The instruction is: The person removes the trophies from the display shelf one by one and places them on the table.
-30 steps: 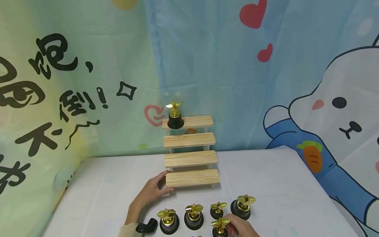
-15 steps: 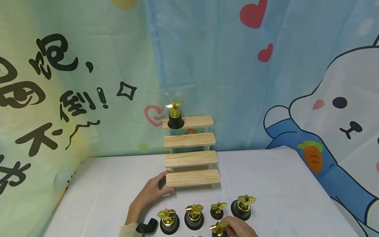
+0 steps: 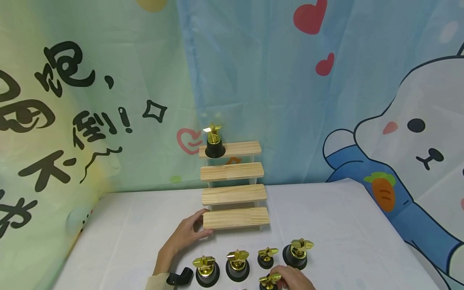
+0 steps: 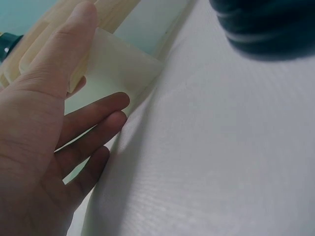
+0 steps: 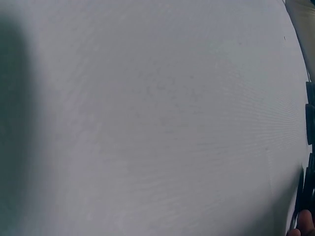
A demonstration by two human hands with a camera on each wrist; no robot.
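My left hand grips the left end of the bottom step of a stepped wooden stand. In the left wrist view the thumb lies along the wood, and the other fingers spread beside the stand's pale side support. Low in the head view, my right hand pinches a gold-topped trophy with a dark base, partly cut off by the frame. On the top step stands another trophy. The right wrist view shows mostly white cloth, with fingertips in its corner.
Several trophies stand upright in front of the stand: one at left, one in the middle, a smaller one and one at right. A printed curtain hangs behind the white-covered table.
My right hand has shifted slightly left, and the trophy it pinches sits a little lower in view. My left hand and the stand stay where they were.
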